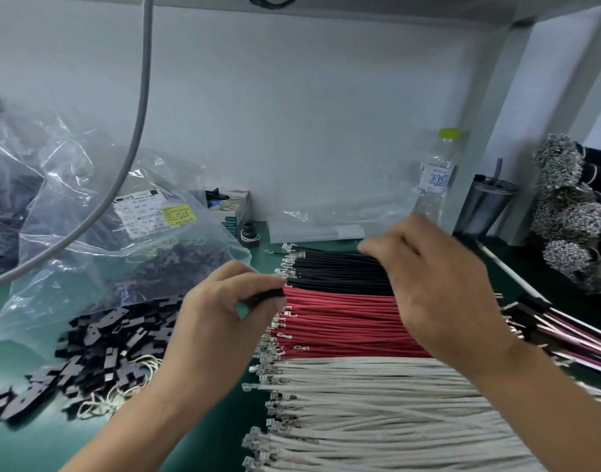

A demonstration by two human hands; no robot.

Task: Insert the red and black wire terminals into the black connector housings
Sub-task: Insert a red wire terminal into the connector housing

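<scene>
left hand (224,303) pinches a black housing (266,296) at the red wires' (340,325) 9 o'clock end; right hand (438,284), blurred, grip unclear, hovers over black wires (340,270). snagging neighbouring terminals could tangle rows.

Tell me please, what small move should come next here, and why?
Probably the right hand should pinch one wire out of the black wires it hovers over. The left hand already holds a black connector housing near the terminal ends, and no wire seems to be in the right hand's fingers yet, though motion blur makes that uncertain.
</scene>
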